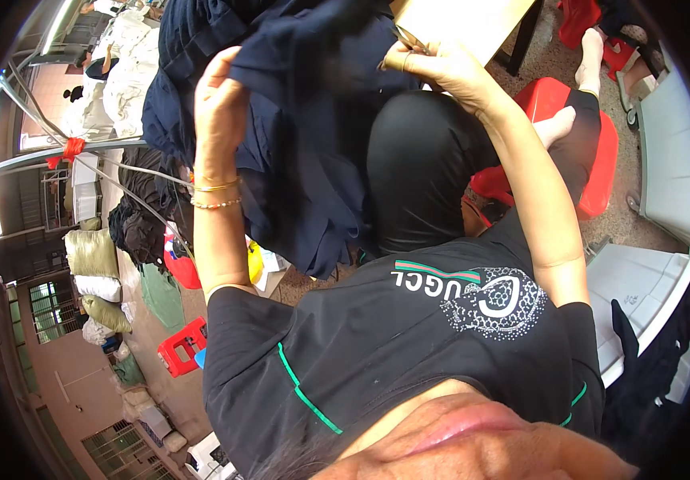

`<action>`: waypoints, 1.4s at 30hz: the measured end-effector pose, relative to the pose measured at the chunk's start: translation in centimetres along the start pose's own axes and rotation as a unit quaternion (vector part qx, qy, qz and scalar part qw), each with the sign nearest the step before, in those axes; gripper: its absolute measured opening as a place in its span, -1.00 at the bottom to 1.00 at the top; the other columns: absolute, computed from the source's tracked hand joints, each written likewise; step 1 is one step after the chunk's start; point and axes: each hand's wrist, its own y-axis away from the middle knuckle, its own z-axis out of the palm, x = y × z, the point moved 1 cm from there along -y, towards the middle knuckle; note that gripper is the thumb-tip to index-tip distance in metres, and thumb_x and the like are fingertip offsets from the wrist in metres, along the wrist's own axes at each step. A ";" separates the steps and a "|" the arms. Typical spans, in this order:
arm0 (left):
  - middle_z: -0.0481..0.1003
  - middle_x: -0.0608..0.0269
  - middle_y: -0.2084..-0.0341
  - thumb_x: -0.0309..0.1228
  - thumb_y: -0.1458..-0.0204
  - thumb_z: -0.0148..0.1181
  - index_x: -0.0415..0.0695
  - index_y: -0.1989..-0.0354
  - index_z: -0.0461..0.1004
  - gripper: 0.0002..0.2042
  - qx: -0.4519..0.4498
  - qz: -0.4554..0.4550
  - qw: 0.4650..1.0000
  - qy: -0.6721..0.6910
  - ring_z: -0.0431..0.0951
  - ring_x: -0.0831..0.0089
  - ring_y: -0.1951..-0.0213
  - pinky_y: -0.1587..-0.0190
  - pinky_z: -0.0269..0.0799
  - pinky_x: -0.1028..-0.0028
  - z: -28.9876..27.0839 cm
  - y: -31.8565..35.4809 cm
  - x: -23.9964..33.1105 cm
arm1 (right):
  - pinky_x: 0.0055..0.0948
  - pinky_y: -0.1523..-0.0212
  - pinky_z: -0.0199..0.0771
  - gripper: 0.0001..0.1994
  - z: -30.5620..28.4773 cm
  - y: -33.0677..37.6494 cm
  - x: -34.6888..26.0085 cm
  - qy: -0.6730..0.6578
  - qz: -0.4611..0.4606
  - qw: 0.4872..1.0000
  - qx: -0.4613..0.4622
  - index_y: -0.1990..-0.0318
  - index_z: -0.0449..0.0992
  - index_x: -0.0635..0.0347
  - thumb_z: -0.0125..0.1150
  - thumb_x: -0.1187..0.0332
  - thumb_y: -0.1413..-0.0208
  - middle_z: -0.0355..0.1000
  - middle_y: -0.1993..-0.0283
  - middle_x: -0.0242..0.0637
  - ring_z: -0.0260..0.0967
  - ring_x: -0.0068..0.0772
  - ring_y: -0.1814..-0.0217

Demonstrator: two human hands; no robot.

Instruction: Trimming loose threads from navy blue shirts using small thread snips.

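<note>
Dark navy cloth [305, 168] hangs in a big heap in front of me, draped down past my knee. My left hand [223, 104] is closed on an edge of this cloth, with the fingertips partly hidden in its folds. The part of the cloth between my hands is smeared by motion. In my right hand [449, 72] is a small pair of metal thread snips [409, 38], gripped at the far side of my knee. Their blades point toward the cloth but appear apart from it.
A pale tabletop [465, 24] stands ahead. Red plastic stools [601, 172] are at the right, with another person's bare foot [557, 126] by one. Grey bins [673, 152] line the right side. A metal rail [121, 146] crosses at left, near piled sacks [91, 254] and a red crate [181, 346].
</note>
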 end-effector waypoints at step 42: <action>0.53 0.21 0.17 -0.40 0.06 0.20 -0.33 0.08 0.49 -0.64 -0.191 -0.187 0.961 -0.069 0.49 0.44 0.08 -0.06 0.40 0.45 10.5 2.1 1.7 | -0.75 0.74 0.00 -0.79 -11.3 1.1 0.3 -0.467 -0.037 0.839 0.276 0.38 0.52 0.12 0.09 0.30 -0.31 0.23 0.75 -0.60 -0.06 -0.76 0.83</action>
